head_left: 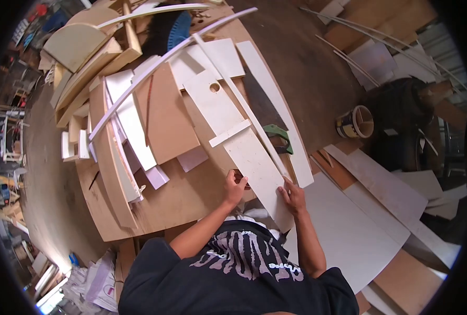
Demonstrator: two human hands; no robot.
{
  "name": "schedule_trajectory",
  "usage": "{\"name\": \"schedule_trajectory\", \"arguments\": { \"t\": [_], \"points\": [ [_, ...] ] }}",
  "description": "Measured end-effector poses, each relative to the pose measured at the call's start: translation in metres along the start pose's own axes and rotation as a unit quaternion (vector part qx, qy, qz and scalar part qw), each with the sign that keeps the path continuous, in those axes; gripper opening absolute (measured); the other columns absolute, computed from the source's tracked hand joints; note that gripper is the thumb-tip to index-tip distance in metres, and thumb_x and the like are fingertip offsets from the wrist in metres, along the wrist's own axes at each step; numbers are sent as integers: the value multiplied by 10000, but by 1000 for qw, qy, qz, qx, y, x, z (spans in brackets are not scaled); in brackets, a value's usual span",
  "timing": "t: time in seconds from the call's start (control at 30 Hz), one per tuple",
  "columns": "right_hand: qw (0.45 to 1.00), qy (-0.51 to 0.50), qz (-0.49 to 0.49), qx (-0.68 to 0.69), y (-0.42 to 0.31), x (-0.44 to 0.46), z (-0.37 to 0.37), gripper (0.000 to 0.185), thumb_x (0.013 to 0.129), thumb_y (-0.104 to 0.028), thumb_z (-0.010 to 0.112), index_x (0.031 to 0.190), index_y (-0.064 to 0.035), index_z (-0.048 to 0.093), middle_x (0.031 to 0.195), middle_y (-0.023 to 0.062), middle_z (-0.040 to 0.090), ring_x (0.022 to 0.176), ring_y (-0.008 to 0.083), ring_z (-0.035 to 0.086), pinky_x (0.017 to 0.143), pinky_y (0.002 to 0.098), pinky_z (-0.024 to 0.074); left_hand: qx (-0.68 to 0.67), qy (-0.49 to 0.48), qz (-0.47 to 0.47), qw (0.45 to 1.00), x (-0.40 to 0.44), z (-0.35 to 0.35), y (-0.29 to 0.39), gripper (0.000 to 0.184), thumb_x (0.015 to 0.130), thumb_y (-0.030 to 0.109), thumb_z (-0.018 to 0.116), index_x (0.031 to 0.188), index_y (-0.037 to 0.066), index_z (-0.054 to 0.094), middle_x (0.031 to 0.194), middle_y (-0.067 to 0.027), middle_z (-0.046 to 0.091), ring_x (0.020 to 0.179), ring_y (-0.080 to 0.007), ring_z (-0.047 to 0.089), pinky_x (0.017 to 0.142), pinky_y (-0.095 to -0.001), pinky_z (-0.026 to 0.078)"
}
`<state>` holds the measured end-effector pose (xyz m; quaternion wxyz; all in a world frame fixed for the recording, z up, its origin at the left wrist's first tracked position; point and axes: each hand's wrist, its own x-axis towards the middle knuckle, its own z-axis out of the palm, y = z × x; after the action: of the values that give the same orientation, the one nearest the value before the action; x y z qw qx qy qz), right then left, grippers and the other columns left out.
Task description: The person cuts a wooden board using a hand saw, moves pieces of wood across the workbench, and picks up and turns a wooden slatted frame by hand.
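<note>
A long white board (257, 168) with a round hole near its far end lies slanted over the workbench, its near end at my waist. My left hand (234, 190) is closed at the board's left edge, thumb towards it and fingers partly hidden. On the opposite edge, my right hand (294, 198) grips the board with the thumb on top. A short white strip (229, 133) lies across the board. Along its right side runs a thin white strip (233, 89), its near end by my right hand. Just beyond is a handsaw with a green handle (281, 137).
Brown panels (168, 118) and white offcuts cover the bench (186, 210) to the left, under a long curved strip (154, 65). Curved wooden pieces (78, 47) stack at the far left. A bucket (355, 122) stands on the floor at right, near large white sheets (343, 226).
</note>
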<state>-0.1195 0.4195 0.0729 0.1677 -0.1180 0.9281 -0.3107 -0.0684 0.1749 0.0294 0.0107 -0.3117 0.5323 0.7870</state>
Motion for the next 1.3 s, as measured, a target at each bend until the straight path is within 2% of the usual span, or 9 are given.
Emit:
{"name": "schedule_trajectory", "arguments": {
  "t": [0.23, 0.4, 0.47, 0.6, 0.77, 1.1, 1.2, 1.27, 1.3],
  "points": [
    [995, -14, -46, 93, -95, 48, 15, 464, 969, -316, 684, 1380, -106, 634, 1058, 271, 721, 954, 428, 715, 828, 444, 561, -27, 103, 165, 981, 5, -40, 52, 293, 983, 75, 615, 1253, -33, 591, 1061, -83, 688, 908, -124, 675, 775, -286, 591],
    [988, 25, -107, 110, -163, 92, 77, 458, 974, -343, 694, 1354, -93, 646, 844, 255, 707, 782, 425, 711, 697, 460, 540, -75, 156, 225, 959, 9, -82, 96, 385, 998, 103, 602, 1359, -27, 584, 1117, -76, 692, 1007, -133, 642, 889, -282, 510],
    [980, -20, -85, 177, -211, 102, 91, 402, 986, -355, 680, 1285, -86, 681, 782, 225, 676, 666, 323, 670, 639, 409, 505, 25, 199, 220, 955, 6, -106, 101, 449, 997, 125, 607, 1418, -19, 551, 1135, -92, 686, 1016, -169, 648, 903, -313, 517],
    [975, -7, -124, 185, -262, 115, 152, 381, 1005, -332, 660, 1300, -91, 659, 759, 205, 657, 658, 352, 639, 638, 438, 498, 53, 314, 232, 919, -20, -140, 79, 525, 994, 95, 622, 1468, -76, 476, 1268, -130, 635, 1141, -168, 596, 988, -315, 475],
    [976, -28, -160, 148, -293, 112, 205, 425, 996, -237, 678, 1369, -47, 609, 750, 217, 666, 676, 388, 663, 648, 475, 512, 36, 345, 226, 910, -44, -184, 34, 538, 992, 200, 656, 1473, 9, 511, 1202, -132, 659, 980, -186, 655, 830, -308, 535],
    [968, -83, -178, 154, -326, 72, 233, 477, 1020, -252, 634, 1453, -67, 559, 833, 257, 671, 737, 413, 659, 682, 472, 503, 116, 433, 320, 835, -84, -209, 40, 511, 1007, 222, 616, 1451, -15, 524, 1257, -166, 623, 1024, -227, 651, 819, -327, 536],
    [969, -96, -178, 145, -337, 76, 236, 469, 1024, -247, 624, 1449, -62, 557, 862, 270, 672, 769, 429, 662, 713, 484, 509, 78, 418, 295, 856, -81, -217, 42, 514, 1011, 242, 607, 1449, -17, 534, 1289, -180, 611, 1070, -246, 646, 836, -346, 543],
    [969, -89, -173, 152, -339, 88, 247, 472, 1023, -238, 623, 1449, -50, 548, 888, 273, 674, 791, 438, 661, 746, 491, 514, 154, 459, 311, 818, -64, -226, 44, 517, 1021, 259, 587, 1455, -18, 535, 1275, -187, 642, 1088, -262, 650, 860, -361, 546],
    [969, -79, -173, 161, -337, 95, 253, 475, 1022, -229, 621, 1449, -39, 540, 915, 275, 676, 814, 447, 659, 779, 499, 519, 162, 436, 264, 845, -67, -225, 56, 529, 1006, 195, 590, 1476, -32, 508, 1415, -179, 613, 1203, -303, 641, 996, -388, 507]
  ]
}}
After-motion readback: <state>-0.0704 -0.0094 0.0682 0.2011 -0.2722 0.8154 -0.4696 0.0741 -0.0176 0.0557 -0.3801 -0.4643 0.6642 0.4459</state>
